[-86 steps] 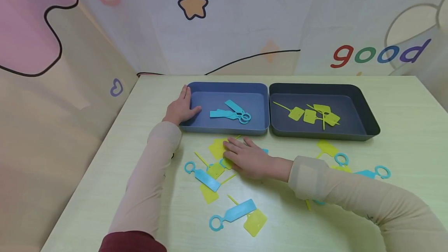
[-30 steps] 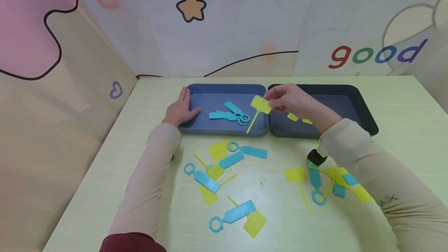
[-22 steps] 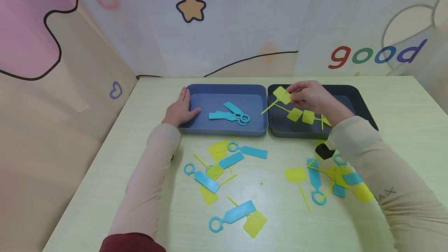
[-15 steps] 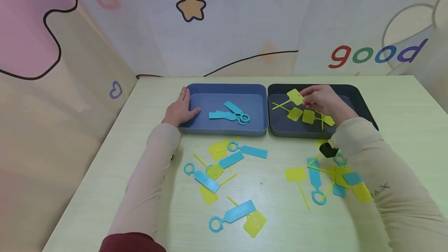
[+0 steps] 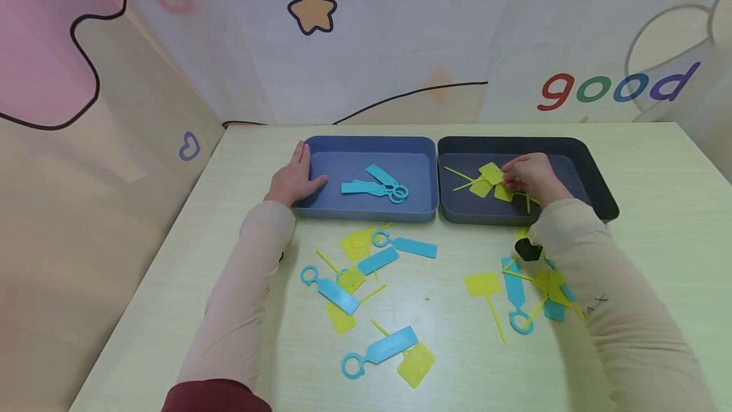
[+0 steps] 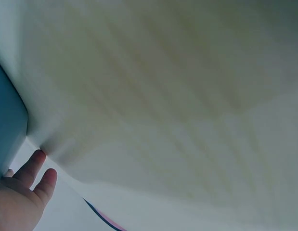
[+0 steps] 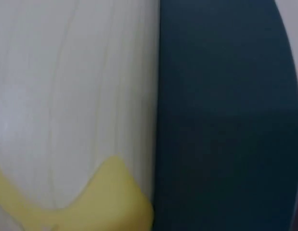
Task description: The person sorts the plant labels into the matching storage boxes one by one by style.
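Observation:
My right hand (image 5: 534,175) is low in the dark tray (image 5: 469,213), thumb and fingers pinching the edge of a yellow plastic tie tag (image 5: 490,172). This tag overlaps several others like it in the tray, partly hidden by the hand. My left hand (image 5: 293,182) rests, fingers straight and thumb apart, on the left rim of the blue tray (image 5: 332,161). Inside that tray lie several light-blue ring tags (image 5: 366,188). In the left wrist view, some left fingers (image 6: 31,168) show beside the tray wall. The right wrist view shows the dark tray's side (image 7: 226,115), not the right hand.
On the table (image 5: 229,310), a loose mix of yellow tags (image 5: 416,364) and blue ring tags (image 5: 391,345) lies before the blue tray. Another mixed heap (image 5: 515,288) sits lower right, partly under the right sleeve (image 5: 617,310). A printed curtain (image 5: 389,49) hangs behind.
My right hand has gone from the table tags up over the trays, carrying a yellow tag rightward and then down into the dark tray. The left hand has stayed on the blue tray.

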`<state>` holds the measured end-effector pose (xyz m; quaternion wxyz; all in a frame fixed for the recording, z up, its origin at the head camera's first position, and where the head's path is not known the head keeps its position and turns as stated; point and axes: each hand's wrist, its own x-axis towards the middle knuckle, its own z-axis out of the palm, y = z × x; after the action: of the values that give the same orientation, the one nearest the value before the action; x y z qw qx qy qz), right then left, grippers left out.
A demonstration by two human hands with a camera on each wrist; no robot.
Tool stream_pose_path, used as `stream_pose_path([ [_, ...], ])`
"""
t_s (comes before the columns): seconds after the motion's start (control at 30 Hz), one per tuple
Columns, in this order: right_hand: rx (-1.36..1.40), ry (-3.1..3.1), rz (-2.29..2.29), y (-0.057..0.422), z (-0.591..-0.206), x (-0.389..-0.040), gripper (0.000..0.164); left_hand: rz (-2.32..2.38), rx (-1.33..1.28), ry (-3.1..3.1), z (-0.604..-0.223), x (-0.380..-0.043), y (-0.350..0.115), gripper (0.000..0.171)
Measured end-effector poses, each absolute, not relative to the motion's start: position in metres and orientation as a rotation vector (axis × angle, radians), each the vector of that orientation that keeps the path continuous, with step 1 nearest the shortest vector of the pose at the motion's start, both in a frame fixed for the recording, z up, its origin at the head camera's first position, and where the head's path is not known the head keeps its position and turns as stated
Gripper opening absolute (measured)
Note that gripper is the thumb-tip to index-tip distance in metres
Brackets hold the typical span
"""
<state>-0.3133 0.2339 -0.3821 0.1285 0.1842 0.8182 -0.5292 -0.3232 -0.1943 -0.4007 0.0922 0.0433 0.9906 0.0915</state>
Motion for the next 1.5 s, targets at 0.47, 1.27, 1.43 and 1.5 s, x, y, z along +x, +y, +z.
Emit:
stream_pose_path([
  [0.47,0.65,2.451,-1.484,0.225,-0.379,-0.313,0.024,0.275,0.135,2.951,-0.401,-0.324,-0.195,0.086],
  [1.27,-0.341,2.788,-0.814,0.185,-0.33,-0.262,0.07,0.252,0.144,2.957,-0.399,-0.322,-0.194,0.086],
  [1.43,-0.64,2.802,-0.613,0.174,-0.33,-0.232,0.082,0.254,0.137,2.952,-0.397,-0.32,-0.193,0.086],
  [1.5,-0.706,2.787,-0.537,0.172,-0.331,-0.22,0.087,0.252,0.134,2.952,-0.397,-0.319,-0.193,0.086],
])
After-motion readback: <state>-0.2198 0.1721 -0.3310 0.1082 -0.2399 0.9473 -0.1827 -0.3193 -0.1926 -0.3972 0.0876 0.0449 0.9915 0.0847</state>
